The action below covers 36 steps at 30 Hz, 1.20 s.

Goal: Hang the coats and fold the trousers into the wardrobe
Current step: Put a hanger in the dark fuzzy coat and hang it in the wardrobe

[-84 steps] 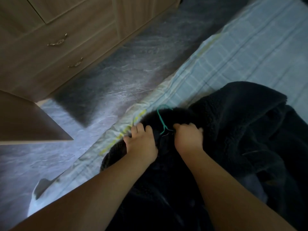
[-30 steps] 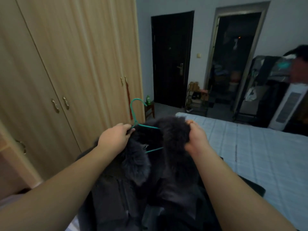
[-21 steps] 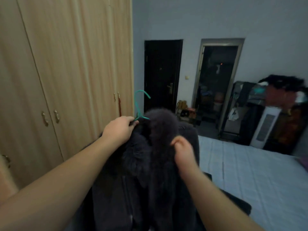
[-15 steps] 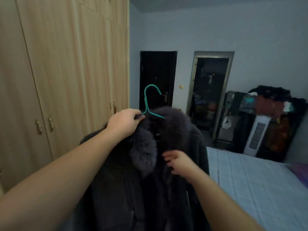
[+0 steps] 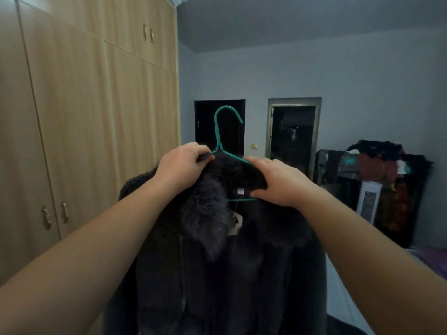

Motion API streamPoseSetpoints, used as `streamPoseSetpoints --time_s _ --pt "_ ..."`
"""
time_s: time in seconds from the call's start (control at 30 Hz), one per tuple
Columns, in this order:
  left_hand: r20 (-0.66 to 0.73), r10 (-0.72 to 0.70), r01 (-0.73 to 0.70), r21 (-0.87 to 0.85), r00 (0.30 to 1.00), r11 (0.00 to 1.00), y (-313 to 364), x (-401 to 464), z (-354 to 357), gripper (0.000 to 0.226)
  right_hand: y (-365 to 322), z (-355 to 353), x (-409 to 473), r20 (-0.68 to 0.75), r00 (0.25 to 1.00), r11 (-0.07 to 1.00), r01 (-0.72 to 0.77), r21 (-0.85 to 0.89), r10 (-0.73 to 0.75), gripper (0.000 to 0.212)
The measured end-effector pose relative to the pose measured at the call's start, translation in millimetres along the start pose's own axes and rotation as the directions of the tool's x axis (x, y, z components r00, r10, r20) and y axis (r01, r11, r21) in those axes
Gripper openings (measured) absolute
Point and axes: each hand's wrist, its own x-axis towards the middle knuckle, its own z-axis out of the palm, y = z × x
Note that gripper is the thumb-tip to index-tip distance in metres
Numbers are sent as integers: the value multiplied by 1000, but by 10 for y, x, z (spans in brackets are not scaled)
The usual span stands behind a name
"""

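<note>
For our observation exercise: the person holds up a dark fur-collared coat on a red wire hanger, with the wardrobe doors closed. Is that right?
Not quite. The head view shows the hanger is teal-green, not red. The rest holds: both hands hold up the dark coat, and the wardrobe doors are closed.

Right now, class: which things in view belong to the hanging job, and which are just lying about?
Job: dark fur-collared coat, green wire hanger, wardrobe, left hand, right hand.

Lying about: heap of clothes, white tower appliance, bed.
</note>
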Motion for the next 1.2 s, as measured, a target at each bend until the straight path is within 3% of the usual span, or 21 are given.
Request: streamPoseSetpoints --time_s 0.1,0.17,0.23,0.3,0.37,0.47,0.57,0.63,0.67,0.7,0.73,0.8,0.83,0.9,0.97,1.0,1.1,1.13,1.2 --pt "43 -73 73 2 996 997 -99 1 -36 19 169 60 -69 -9 997 994 -70 84 71 58" --pt "110 -125 128 -16 986 992 -118 -2 -23 19 157 114 -112 -18 994 989 -106 100 109 49" --pt "146 -144 145 7 979 989 -85 6 -8 21 64 166 -112 -45 989 977 -131 169 141 54" --pt "167 -142 137 42 976 990 -37 2 13 21 -52 155 -112 -103 966 914 -186 362 238 66" --pt "204 -132 122 58 970 991 25 -20 69 21 -106 85 -95 -129 896 703 -236 671 425 65" --pt "245 -127 114 66 961 991 204 -64 187 23 -256 23 -69 -14 722 179 -154 972 692 50" --pt "236 -126 115 60 963 992 380 -79 289 23 -516 -63 -41 150 631 -232 50 971 761 43" --pt "223 -126 123 26 967 992 432 -61 297 22 -638 -123 -33 168 643 -366 188 911 747 43" --pt "208 -131 134 0 969 991 439 -46 276 21 -675 -122 -47 137 669 -380 232 895 730 44" --pt "187 -140 148 -33 972 988 433 -33 247 20 -675 -77 -71 59 692 -314 249 916 720 45" --pt "163 -146 159 -70 976 985 422 -21 205 19 -655 -18 -124 -67 708 -140 231 963 703 46" --pt "112 -153 167 -134 982 977 376 4 117 18 -547 161 -258 -359 772 414 137 900 525 51" --pt "89 -153 165 -149 984 975 346 8 78 17 -452 241 -301 -391 835 626 75 776 386 60" --pt "64 -142 150 -155 988 976 305 5 30 15 -245 257 -316 -230 949 877 -86 473 217 80" --pt "54 -127 134 -149 990 980 286 0 18 15 -101 128 -285 -93 981 976 -154 155 169 83" --pt "55 -123 129 -145 991 981 284 -8 19 16 -51 16 -273 -112 979 982 -161 101 172 76" --pt "71 -105 114 -136 992 984 338 -45 41 18 75 -306 -173 -359 919 953 -53 300 164 51" --pt "62 -87 94 -124 994 988 383 -59 44 18 77 -342 -131 -375 920 956 3 293 112 52" --pt "25 -40 42 -83 999 996 502 -80 41 19 18 -265 -67 -212 977 973 25 230 26 61"
